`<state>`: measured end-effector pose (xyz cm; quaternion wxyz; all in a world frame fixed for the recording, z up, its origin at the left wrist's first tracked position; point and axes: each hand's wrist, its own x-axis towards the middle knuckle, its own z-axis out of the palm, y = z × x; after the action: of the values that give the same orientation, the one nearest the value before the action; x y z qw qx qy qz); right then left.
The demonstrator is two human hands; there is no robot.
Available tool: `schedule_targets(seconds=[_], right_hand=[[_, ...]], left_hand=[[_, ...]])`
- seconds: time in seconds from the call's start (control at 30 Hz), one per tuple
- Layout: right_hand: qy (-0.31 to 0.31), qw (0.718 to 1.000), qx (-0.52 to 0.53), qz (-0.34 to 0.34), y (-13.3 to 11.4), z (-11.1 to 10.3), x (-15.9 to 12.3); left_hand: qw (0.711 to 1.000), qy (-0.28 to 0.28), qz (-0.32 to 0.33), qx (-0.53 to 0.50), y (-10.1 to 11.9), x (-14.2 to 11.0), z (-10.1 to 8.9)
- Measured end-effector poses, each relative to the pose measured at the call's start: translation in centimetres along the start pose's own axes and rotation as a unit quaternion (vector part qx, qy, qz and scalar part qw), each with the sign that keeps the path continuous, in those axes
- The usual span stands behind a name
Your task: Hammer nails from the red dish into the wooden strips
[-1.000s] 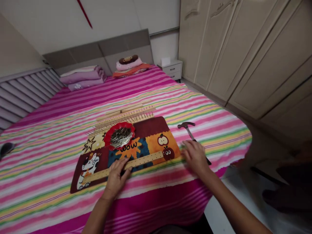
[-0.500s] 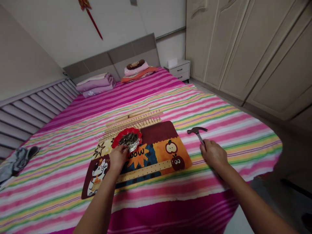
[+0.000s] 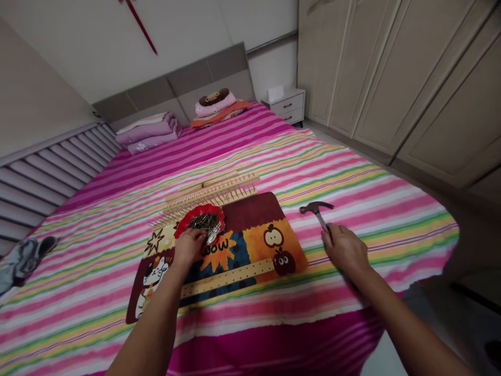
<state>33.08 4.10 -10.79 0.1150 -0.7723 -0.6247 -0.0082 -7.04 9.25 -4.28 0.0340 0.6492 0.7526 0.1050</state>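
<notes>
My right hand (image 3: pixel 346 248) is wrapped round the handle of a claw hammer (image 3: pixel 316 208), whose head rests on the striped sheet. At the near edge of a red dish (image 3: pixel 183 225) full of nails (image 3: pixel 207 222), my left hand (image 3: pixel 190 244) has its fingers pinched together among the nails. Whatever those fingertips hold is too small to make out. Beneath the dish lies a printed mat (image 3: pixel 254 211) with a cat and apples on it. A wooden strip with rows of small holes (image 3: pixel 230 275) lies across the near part of the mat.
Beyond the mat, wooden strips (image 3: pixel 211 196) bristle with upright nails, with plain strips behind them. Folded bedding (image 3: pixel 148 133) is stacked near the headboard (image 3: pixel 152 104). Dark grey cloth (image 3: pixel 23 261) lies at the left. A wardrobe (image 3: pixel 371 68) stands to the right.
The view has shifted slightly. My left hand stays at the dish, its fingers a little further into the nails. My right hand keeps its hold on the hammer.
</notes>
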Motion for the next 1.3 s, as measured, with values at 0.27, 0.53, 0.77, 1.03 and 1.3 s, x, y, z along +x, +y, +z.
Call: schedule_targets(seconds=[0.27,0.53,0.77,1.03,1.3], right_hand=[[0.004,1.0,0.011,-0.002,0.0,-0.1,-0.1],[0.002,1.0,0.018,0.003,-0.1,-0.3,-0.2],[-0.014,1.0,0.022,0.01,-0.1,-0.4,-0.3],[-0.066,0.997,0.038,0.03,0.2,-1.3,0.7],[-0.08,0.993,0.071,0.047,-0.7,-1.0,-1.4]], left_hand=[[0.951,0.033,-0.096,-0.291,-1.3,-0.4,-1.0],[0.891,0.065,-0.132,-0.429,-1.1,-1.8,-2.8],[0.811,-0.009,-0.171,-0.559,1.7,-5.9,-2.8],[0.74,-0.058,-0.234,-0.628,5.9,-11.1,-1.6],[0.73,-0.137,-0.232,-0.628,7.6,-12.7,-0.5]])
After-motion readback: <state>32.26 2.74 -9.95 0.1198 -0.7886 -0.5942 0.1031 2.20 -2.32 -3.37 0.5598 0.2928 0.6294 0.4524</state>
